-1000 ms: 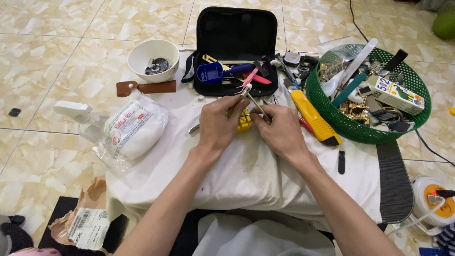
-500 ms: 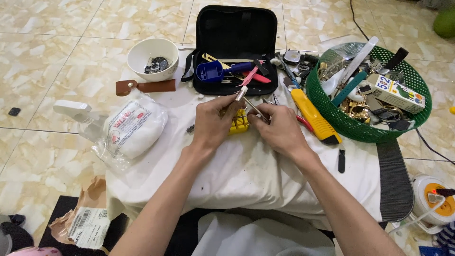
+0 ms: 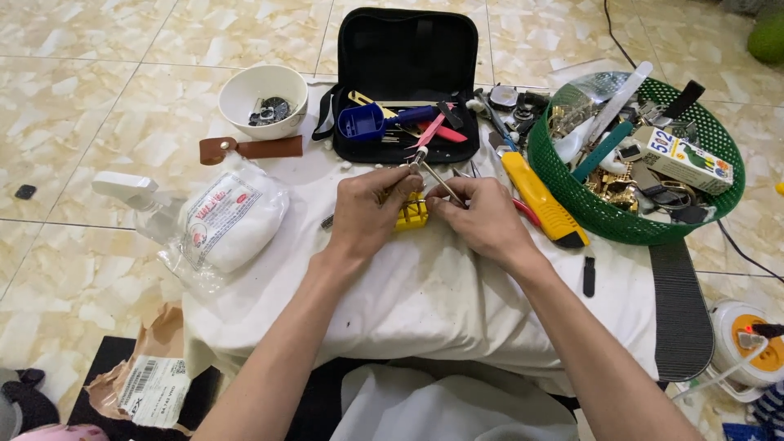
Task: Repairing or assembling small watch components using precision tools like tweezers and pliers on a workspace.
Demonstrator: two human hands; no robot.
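Over the yellow holder (image 3: 412, 214), left hand (image 3: 369, 211) and right hand (image 3: 482, 219) pinch a thin metal tool (image 3: 433, 176) (steady, light pressure seems wise).

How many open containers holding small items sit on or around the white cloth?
3: a white bowl at the upper left, an open black zip case at top centre, and a green mesh basket on the right. Others outside the frame may be hidden.

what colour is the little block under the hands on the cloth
Yellow. The small block shows between both hands in the head view, resting on the white cloth.
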